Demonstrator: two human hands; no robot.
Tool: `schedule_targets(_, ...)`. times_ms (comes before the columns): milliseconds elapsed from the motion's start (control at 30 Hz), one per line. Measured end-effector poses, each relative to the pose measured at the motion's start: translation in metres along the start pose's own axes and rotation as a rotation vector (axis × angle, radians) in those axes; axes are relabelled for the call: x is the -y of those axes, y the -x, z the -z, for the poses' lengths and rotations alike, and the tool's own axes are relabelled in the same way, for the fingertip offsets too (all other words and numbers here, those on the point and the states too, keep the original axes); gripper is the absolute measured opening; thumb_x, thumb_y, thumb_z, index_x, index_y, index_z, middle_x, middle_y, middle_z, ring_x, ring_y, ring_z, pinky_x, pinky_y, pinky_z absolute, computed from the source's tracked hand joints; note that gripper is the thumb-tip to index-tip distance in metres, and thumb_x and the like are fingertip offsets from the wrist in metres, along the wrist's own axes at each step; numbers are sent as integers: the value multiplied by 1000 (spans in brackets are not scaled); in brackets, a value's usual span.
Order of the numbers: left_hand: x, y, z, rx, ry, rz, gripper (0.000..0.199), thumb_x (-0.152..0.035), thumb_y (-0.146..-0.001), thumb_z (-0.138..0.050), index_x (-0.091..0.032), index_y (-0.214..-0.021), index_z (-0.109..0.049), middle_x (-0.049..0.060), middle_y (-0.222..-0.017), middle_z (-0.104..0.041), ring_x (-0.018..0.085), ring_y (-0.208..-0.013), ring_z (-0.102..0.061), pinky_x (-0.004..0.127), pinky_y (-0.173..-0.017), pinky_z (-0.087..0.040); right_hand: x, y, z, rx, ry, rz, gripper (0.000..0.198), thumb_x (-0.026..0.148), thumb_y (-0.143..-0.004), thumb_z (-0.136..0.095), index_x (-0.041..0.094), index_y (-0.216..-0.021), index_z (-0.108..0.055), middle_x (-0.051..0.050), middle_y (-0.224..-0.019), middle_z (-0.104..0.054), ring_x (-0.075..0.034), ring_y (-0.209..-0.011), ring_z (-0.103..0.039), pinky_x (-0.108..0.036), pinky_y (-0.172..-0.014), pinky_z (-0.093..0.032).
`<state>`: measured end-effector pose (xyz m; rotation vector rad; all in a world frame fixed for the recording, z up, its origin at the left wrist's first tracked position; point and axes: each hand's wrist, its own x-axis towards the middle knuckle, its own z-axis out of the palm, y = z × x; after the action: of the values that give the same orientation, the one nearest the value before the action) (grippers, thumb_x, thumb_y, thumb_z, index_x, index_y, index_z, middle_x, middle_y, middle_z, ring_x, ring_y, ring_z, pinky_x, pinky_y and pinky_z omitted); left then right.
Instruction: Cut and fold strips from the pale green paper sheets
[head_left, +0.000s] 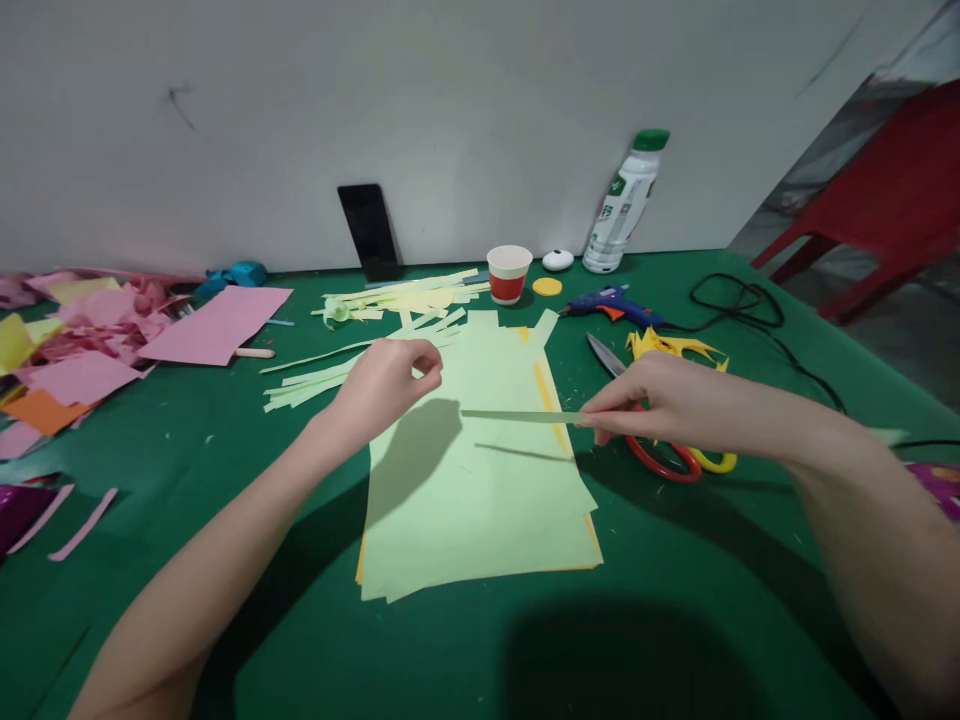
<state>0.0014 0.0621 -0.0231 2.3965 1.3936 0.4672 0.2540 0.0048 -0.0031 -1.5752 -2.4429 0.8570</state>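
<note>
My right hand (645,400) pinches one end of a narrow pale green paper strip (521,416), which stretches leftward over a stack of light green paper sheets (480,510). The strip's free end stops short of my left hand (390,385). The left hand's thumb and index finger curl together in a closed loop above the stack's left side, with nothing visible between them. Orange-yellow paper (551,390) peeks out at the stack's edges. Scissors with red handles (664,465) lie beneath and beside my right hand, partly covered by it.
Cut green strips (315,388) lie behind my left hand. Along the back are a phone (369,230), a paper cup (508,275), a bottle (624,205) and a blue glue gun (611,304) with a black cord (750,315). Pink paper (217,325) is heaped at left.
</note>
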Motion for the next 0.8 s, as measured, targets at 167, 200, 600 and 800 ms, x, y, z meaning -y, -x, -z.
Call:
schedule_targets(167, -23, 13, -8, 273, 228, -158, 31, -37, -86, -39, -20, -106, -55, 3, -98, -65, 14, -78, -59, 22, -63, -43, 7, -9, -8, 69, 39, 20, 32, 39, -81, -41, 23, -74, -68, 3, -54, -55, -9, -45, -41, -25, -47, -32)
schedule_targets(200, -29, 16, -11, 304, 182, -174, 31, -38, -85, -42, -19, -103, -57, 3, -91, -66, 14, -72, -59, 22, -60, -42, 8, -11, -10, 63, 21, 28, 30, 37, -81, -42, 22, -76, -68, 3, -58, -59, -10, -48, -45, -25, -48, -34)
schedule_targets(600, -45, 28, -22, 238, 84, -258, 29, -25, -89, -36, -13, -72, -57, -1, -56, -55, 7, -46, -43, 20, -47, -30, 30, -18, -27, -218, -264, 86, 13, 17, -72, -51, 18, -73, -65, 1, -75, -68, -12, -71, -60, -20, -67, -46)
schedule_targets(800, -49, 31, -24, 215, 57, -248, 28, -21, -88, -36, -12, -73, -57, 1, -56, -56, 8, -47, -48, 20, -48, -34, 31, -17, -29, -209, -297, 49, 10, 15, -69, -52, 17, -68, -62, 0, -72, -67, -12, -70, -60, -20, -67, -46)
